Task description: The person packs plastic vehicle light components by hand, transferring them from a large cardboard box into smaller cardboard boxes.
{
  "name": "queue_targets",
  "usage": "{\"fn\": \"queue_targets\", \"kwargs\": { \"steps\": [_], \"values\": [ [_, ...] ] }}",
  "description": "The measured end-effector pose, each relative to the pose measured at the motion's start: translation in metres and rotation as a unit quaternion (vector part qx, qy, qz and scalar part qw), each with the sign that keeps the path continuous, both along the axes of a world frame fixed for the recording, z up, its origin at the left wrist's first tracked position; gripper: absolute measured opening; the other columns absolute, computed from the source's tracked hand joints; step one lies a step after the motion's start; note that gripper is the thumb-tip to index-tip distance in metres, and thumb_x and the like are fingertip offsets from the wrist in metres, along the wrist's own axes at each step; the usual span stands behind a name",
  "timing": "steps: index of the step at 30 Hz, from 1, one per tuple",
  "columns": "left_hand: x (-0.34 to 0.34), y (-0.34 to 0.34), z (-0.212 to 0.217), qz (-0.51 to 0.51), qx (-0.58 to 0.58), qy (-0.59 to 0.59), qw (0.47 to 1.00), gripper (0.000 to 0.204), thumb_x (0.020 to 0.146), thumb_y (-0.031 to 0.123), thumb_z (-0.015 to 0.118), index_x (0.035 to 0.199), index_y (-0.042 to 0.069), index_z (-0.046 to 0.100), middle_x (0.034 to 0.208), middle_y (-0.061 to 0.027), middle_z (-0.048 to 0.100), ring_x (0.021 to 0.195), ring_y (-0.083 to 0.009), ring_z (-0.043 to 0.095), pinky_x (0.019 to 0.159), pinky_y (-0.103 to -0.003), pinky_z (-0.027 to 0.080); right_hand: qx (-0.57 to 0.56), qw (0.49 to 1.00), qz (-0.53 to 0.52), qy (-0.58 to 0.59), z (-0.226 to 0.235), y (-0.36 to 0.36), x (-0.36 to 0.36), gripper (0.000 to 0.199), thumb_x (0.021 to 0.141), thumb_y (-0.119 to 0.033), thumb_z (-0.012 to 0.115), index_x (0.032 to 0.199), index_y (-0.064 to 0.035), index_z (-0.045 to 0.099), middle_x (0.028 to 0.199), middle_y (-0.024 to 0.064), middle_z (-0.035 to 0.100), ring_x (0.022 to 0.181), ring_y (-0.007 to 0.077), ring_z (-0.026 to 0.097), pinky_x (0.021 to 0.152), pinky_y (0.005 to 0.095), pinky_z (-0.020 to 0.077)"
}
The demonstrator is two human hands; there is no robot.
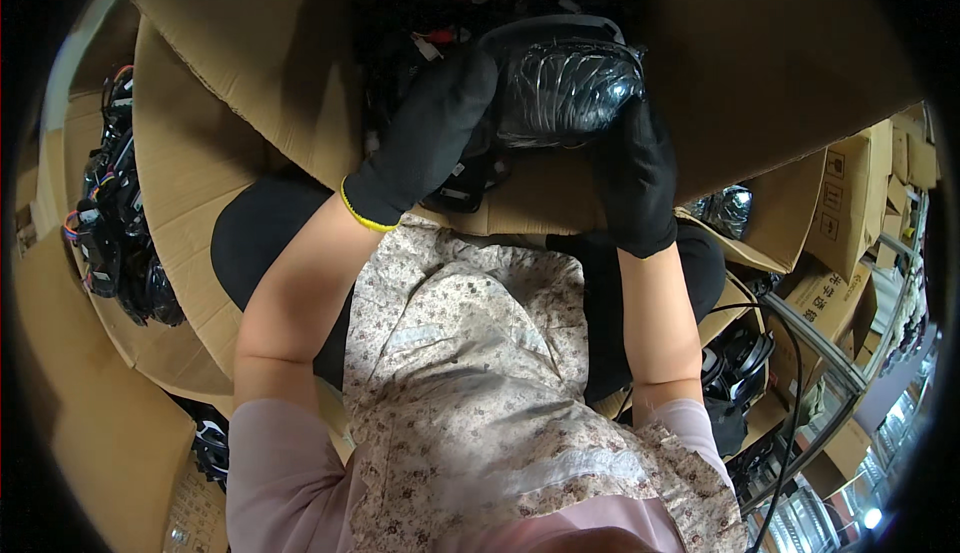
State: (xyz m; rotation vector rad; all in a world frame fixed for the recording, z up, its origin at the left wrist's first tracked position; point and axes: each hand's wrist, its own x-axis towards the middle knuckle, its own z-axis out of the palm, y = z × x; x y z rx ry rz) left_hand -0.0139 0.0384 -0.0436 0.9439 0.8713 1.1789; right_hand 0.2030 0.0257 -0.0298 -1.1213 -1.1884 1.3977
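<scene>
Between my hands, over an open cardboard box, is a rounded black part wrapped in shiny clear film; it resembles a car side mirror housing. A smooth grey-black rim curves along its far side. My left hand, in a black glove with a yellow cuff edge, closes on its left end. Also gloved in black, my right hand grips its right end from below, thumb near the film. Under and beyond it, dark parts with small white and red connectors lie in the box, mostly in shadow.
Tall box flaps rise around my arms. At the left, another carton holds black parts with coloured wires. Cartons, a film-wrapped part, a metal rack and a hanging black cable are at the right.
</scene>
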Motion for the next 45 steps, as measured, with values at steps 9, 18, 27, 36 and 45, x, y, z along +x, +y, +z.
{"fn": "queue_targets", "kwargs": {
  "steps": [9, 18, 27, 36, 45],
  "values": [
    [0.003, -0.01, 0.031, -0.055, 0.065, 0.06, 0.995, 0.035, 0.099, 0.029, 0.057, 0.121, 0.001, 0.057, 0.106, -0.0068, 0.065, 0.094, -0.0113, 0.058, 0.084, -0.03, 0.049, 0.0, 1.0, -0.027, 0.015, 0.017, -0.004, -0.009, 0.035, 0.105, -0.024, 0.043, 0.128, -0.0005, 0.055, 0.119, 0.0088, 0.061, 0.105, 0.0168, 0.06, 0.092, 0.0319, 0.0479],
    [0.005, -0.013, 0.029, -0.028, 0.028, 0.172, 0.984, 0.037, 0.099, 0.026, 0.057, 0.124, 0.0, 0.057, 0.11, -0.0061, 0.066, 0.099, -0.0123, 0.06, 0.088, -0.029, 0.049, -0.059, 0.989, -0.121, 0.067, 0.027, -0.001, -0.021, 0.031, 0.1, -0.017, 0.053, 0.126, 0.001, 0.055, 0.113, 0.0085, 0.063, 0.101, 0.0145, 0.06, 0.088, 0.0298, 0.0492],
    [0.006, -0.015, 0.022, -0.107, 0.014, 0.04, 0.993, 0.057, 0.097, 0.038, 0.059, 0.136, -0.002, 0.047, 0.125, -0.0099, 0.06, 0.111, -0.0142, 0.057, 0.097, -0.03, 0.046, -0.076, 0.988, -0.093, 0.092, 0.013, 0.002, -0.007, 0.037, 0.094, -0.023, 0.065, 0.122, -0.0005, 0.06, 0.111, 0.0095, 0.066, 0.095, 0.0158, 0.062, 0.085, 0.0293, 0.0502],
    [0.01, 0.001, 0.027, 0.026, 0.206, 0.347, 0.915, 0.058, 0.09, 0.036, 0.069, 0.132, 0.001, 0.051, 0.114, -0.0126, 0.064, 0.102, -0.0175, 0.061, 0.088, -0.032, 0.049, 0.044, 0.99, -0.022, -0.134, 0.025, -0.005, -0.022, 0.021, 0.09, -0.014, 0.068, 0.106, -0.0001, 0.063, 0.094, 0.0105, 0.067, 0.081, 0.0164, 0.062, 0.074, 0.0298, 0.0511],
    [0.002, 0.007, 0.015, 0.035, -0.076, -0.123, 0.989, 0.049, 0.094, 0.034, 0.065, 0.129, 0.002, 0.053, 0.12, -0.0091, 0.06, 0.107, -0.0177, 0.058, 0.092, -0.034, 0.048, -0.044, 0.99, -0.113, 0.073, -0.021, 0.006, -0.01, 0.04, 0.094, -0.021, 0.065, 0.127, -0.003, 0.053, 0.117, 0.0102, 0.06, 0.109, 0.0158, 0.056, 0.092, 0.0314, 0.0484]
  ]
}}
